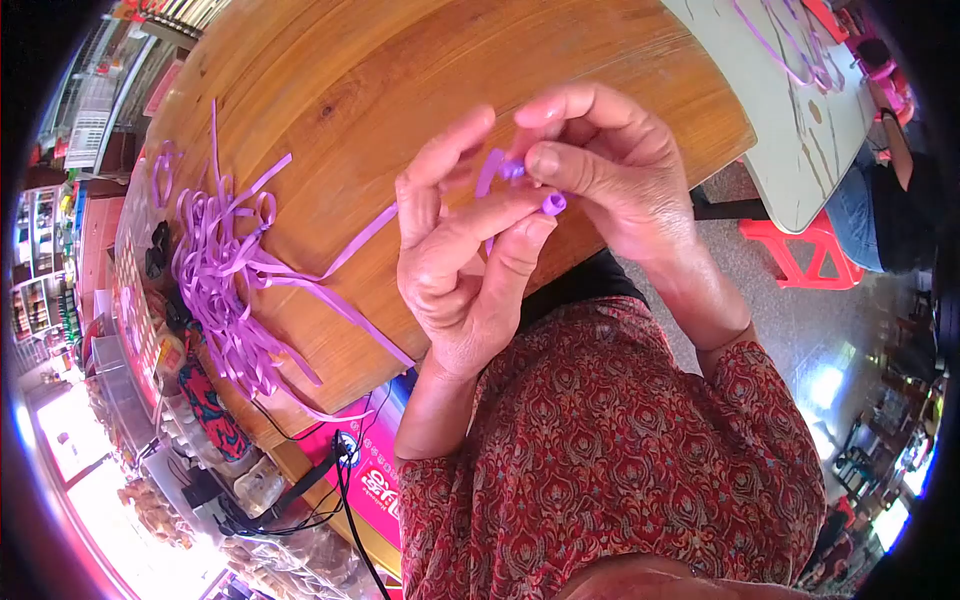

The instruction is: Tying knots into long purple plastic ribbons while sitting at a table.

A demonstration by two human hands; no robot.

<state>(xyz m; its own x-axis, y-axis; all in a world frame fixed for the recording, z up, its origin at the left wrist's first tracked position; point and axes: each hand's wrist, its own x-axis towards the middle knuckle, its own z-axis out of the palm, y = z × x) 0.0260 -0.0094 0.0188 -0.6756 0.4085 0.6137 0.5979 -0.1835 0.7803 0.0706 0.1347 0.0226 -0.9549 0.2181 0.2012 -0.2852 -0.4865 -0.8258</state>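
Your left hand, loosely curled, pinched a ribbon roll over the table; your right hand likewise pinched ribbon beside it. The roll seemed light, soft, best held by its sides.

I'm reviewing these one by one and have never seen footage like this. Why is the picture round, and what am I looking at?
No machine is at work here: the hands belong to the person wearing the camera. It is the left one of two fisheye cameras on the head, looking down, so the view is round and straight edges bend. The patterned top below is the wearer's own.

On the wooden table, to the left, lies a loose heap of purple ribbon. The left hand pinches a small purple roll between fingertips; the right hand holds a twisted purple piece close by. Whether both are one strip, I cannot tell.
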